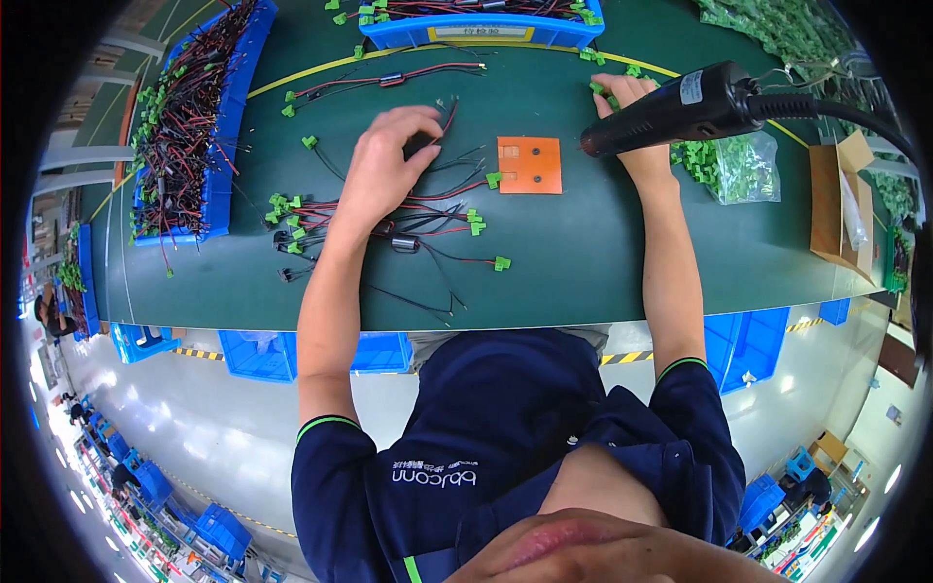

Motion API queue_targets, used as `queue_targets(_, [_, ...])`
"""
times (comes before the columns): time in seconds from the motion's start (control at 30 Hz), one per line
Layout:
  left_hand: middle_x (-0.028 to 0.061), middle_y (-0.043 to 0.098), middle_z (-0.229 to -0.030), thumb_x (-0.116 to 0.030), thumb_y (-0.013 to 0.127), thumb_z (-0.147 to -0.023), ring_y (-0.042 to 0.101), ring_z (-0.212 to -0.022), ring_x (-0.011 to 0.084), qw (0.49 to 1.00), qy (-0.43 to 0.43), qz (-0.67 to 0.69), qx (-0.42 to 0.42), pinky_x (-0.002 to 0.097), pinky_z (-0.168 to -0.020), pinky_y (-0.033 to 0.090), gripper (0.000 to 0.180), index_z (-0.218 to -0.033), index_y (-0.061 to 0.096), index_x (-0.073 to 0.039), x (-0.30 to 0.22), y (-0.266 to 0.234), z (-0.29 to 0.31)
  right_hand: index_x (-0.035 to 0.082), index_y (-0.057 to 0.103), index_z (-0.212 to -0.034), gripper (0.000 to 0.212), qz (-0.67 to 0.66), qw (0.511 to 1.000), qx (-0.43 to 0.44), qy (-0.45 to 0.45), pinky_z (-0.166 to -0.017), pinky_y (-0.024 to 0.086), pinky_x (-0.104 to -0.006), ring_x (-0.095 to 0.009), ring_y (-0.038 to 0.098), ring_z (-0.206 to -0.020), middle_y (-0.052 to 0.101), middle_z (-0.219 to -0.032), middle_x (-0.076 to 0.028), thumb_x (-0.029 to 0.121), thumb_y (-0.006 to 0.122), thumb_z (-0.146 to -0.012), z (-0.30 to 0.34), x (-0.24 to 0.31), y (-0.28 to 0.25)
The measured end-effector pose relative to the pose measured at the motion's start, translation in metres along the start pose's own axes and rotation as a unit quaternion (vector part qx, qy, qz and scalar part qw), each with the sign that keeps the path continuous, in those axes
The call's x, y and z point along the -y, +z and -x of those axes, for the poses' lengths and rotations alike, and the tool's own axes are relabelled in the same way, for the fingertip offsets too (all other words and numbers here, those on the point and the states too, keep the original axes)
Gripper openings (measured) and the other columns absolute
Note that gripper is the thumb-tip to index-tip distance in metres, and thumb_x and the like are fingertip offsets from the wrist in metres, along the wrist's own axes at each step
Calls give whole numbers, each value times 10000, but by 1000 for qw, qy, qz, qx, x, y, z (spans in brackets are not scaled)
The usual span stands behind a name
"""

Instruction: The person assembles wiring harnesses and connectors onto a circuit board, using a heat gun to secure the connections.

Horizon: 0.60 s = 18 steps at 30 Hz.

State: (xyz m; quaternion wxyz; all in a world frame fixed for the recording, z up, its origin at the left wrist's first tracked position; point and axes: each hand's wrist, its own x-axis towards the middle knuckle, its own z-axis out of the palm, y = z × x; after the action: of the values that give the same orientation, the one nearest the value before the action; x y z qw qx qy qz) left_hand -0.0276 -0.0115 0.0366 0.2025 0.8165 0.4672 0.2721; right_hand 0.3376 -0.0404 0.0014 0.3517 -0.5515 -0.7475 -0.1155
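My left hand (387,160) is closed around a wire lead whose red and black ends (451,115) stick out past the fingers. Right of it, an orange block fixture (544,165) lies on the table, with a green connector (493,181) on a wire at its left edge. My right hand (634,160) is partly hidden under a black electric screwdriver (680,109). Its fingertips pinch a small green terminal connector (604,94). Below my left hand lies a pile of red and black wire leads (403,243) with green connectors.
Blue bins of wire leads stand at the left (222,146) and the far edge (481,35). A clear bag (748,170) of green connectors lies at the right, near a cardboard box (841,209). The screwdriver's cord (855,115) runs off right. One lead (391,80) lies apart.
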Motion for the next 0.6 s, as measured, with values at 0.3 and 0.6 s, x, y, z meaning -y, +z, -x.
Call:
queue_targets(0.3, [157, 701, -1232, -121, 828, -874, 662, -1131, 317, 997, 58, 33, 32, 397, -970, 537, 429, -1267, 690, -19, -18, 3, -3, 9, 650, -1328, 349, -381, 889, -105, 232, -862, 569, -293, -151, 694, -927, 720, -1113, -87, 92, 735, -999, -4, -6, 1])
queue_targets(0.6, [121, 732, -1019, -159, 812, -879, 674, -963, 320, 999, 17, 17, 46, 433, -901, 539, 352, -1200, 738, -37, -29, 34, -17, 18, 539, -1180, 164, -260, 843, -469, -41, -877, 604, -418, -263, 683, -964, 689, -1101, -181, 70, 596, -1035, -17, 78, -132])
